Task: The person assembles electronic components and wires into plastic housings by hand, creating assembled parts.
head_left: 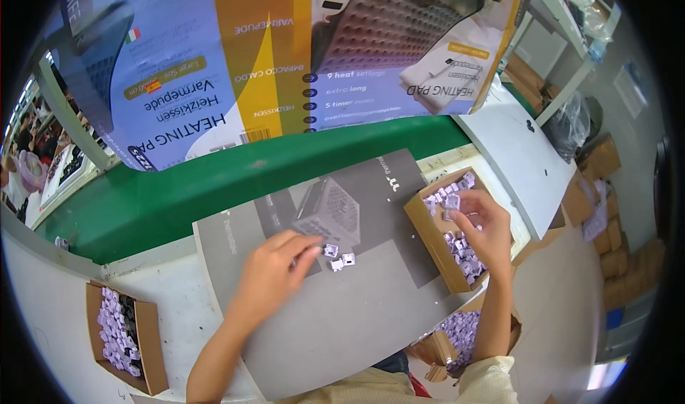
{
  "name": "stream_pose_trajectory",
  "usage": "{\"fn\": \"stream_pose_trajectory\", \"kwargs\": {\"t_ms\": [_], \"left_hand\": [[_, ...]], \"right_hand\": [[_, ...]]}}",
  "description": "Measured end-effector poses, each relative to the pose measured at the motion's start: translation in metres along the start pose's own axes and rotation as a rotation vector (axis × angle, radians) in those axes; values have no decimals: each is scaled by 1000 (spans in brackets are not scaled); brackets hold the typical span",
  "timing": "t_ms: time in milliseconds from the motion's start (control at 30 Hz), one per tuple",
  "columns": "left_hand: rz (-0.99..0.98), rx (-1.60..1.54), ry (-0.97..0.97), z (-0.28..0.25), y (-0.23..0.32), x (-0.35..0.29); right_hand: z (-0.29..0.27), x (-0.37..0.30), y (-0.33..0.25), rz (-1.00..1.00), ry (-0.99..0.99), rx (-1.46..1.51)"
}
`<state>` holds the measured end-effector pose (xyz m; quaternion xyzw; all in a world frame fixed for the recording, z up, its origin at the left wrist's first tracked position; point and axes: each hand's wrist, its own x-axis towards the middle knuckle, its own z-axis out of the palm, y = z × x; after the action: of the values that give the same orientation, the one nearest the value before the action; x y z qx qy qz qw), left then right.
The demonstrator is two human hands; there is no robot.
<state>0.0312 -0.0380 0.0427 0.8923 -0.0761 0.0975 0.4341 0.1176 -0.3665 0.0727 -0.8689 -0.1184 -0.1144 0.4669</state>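
The pale yellow sleeve (pixel 489 381) at the lower edge lies nearest the camera; beyond it, the grey printed board (pixel 321 325) forms the work surface. The right hand (pixel 489 231) is over the right cardboard box (pixel 428 243), thumb and forefinger pinching a lilac part (pixel 452 202); more lilac pieces lie inside that box. The left hand (pixel 273 270) is above the board, fingers bent and drawn together, just beside three loose lilac parts (pixel 348 260); whether it grips a piece cannot be told. The left cardboard box (pixel 152 347), holding lilac and black pieces, is well apart from both hands.

Caution: the pinched part is small, so a loose or off-centre grip could drop it back among the others; a sideways sweep of the left fingers could scatter the loose parts; the right wrist, if lowered, could knock the box wall and spill pieces; body pressure against the board's near edge could shift the whole surface.
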Motion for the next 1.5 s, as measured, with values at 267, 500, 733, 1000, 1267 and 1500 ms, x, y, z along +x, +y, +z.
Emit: {"fn": "stream_pose_trajectory", "kwargs": {"t_ms": [267,500,733,1000,1267,1500], "left_hand": [[472,-152,155,-9,59,-8],[477,-227,-44,-29,40,-13],[21,-1284,-209,-21,31,-8],[-47,-1400,-227,-24,24,-10],[-135,-1317,-173,-30,24,-8],[-100,-1280,-173,-27,23,-6]], "right_hand": [[57,-36,-89,283,-575,985],[78,-38,-84,413,-936,1296],[87,-51,-101,232,-701,1208],[91,-53,-119,-160,-376,880],[102,-57,-115,-308,-197,679],[104,-56,-112,-374,-191,621]]}}
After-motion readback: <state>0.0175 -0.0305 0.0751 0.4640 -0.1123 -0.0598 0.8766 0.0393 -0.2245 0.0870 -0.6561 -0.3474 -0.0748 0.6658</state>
